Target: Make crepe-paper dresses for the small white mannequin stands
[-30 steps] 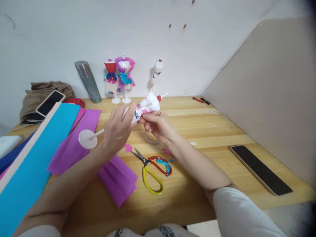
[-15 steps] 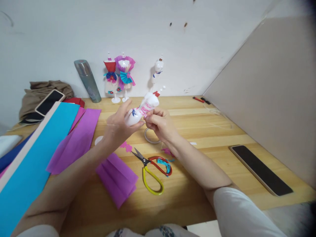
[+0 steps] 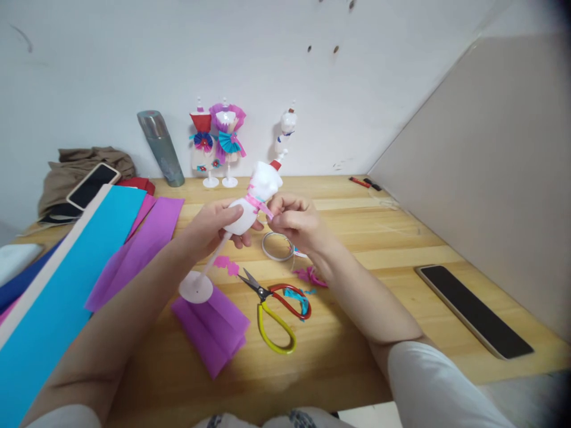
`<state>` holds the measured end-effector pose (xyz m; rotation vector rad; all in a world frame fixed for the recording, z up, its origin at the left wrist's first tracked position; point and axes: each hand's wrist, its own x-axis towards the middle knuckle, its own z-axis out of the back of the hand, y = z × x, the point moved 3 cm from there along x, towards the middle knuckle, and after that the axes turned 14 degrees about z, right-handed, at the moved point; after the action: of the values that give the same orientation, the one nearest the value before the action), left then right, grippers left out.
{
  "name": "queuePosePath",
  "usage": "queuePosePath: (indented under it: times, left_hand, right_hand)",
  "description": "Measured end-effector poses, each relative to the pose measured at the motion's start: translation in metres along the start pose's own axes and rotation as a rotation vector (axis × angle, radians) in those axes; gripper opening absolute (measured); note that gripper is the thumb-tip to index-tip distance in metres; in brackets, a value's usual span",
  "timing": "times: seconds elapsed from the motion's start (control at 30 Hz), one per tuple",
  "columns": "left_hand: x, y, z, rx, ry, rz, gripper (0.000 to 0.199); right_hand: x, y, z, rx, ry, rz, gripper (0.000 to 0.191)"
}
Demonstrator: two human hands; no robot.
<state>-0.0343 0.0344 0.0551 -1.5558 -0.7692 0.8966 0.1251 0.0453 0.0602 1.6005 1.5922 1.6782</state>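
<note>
Left hand (image 3: 216, 223) of mine grips the mannequin (image 3: 265, 180) by its hips, above the surface (image 3: 379, 220), between front and back edges; my right hand (image 3: 297, 223) pinches a pink strip (image 3: 260, 205). Mannequin now turned (round base (image 3: 196, 288) in full view), the strip's tail is exposed for handling.

Wall (image 3: 383, 89), white, in which I see small dark holes (image 3: 336, 49); side panel (image 3: 499, 154), greyish, on my feed's right, meeting the wall in a corner; tabletop (image 3: 370, 232), pale wood, banded grain; light, soft.
</note>
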Motion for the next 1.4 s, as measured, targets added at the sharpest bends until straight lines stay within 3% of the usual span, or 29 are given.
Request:
queuePosePath:
  times: [0.27, 0.57, 0.83, 1.0, 1.1, 1.23, 1.3, 1.4]
  left_hand:
    - [-0.001, 0.005, -0.006, -0.121, 0.205, 0.004, 0.054]
    - [0.001, 0.011, -0.014, -0.147, 0.332, 0.019, 0.060]
    - [-0.002, 0.016, -0.019, -0.353, 0.395, 0.032, 0.059]
    - [-0.008, 0.008, -0.007, -0.426, 0.406, 0.009, 0.058]
    - [-0.017, -0.010, 0.009, -0.464, 0.436, -0.152, 0.053]
    - [-0.020, -0.023, 0.025, -0.398, 0.177, -0.261, 0.049]
    - [-0.015, -0.022, 0.027, -0.350, 0.047, -0.313, 0.051]
    - [-0.006, -0.015, 0.026, -0.265, -0.029, -0.356, 0.057]
  right_hand:
    - [0.000, -0.003, 0.006, 0.154, 0.138, -0.005, 0.004]
    - [0.001, -0.004, 0.010, 0.217, 0.263, 0.062, 0.006]
    - [0.004, -0.010, 0.019, 0.288, 0.381, 0.152, 0.017]
    - [0.009, -0.008, 0.026, 0.211, 0.357, 0.170, 0.011]
    - [0.015, -0.001, 0.036, 0.138, 0.244, 0.193, 0.006]
    - [0.015, 0.004, 0.042, -0.037, 0.186, 0.123, 0.005]
    - [0.011, 0.007, 0.039, -0.190, 0.289, 0.045, 0.009]
    - [0.004, 0.012, 0.030, -0.431, 0.532, -0.041, 0.010]
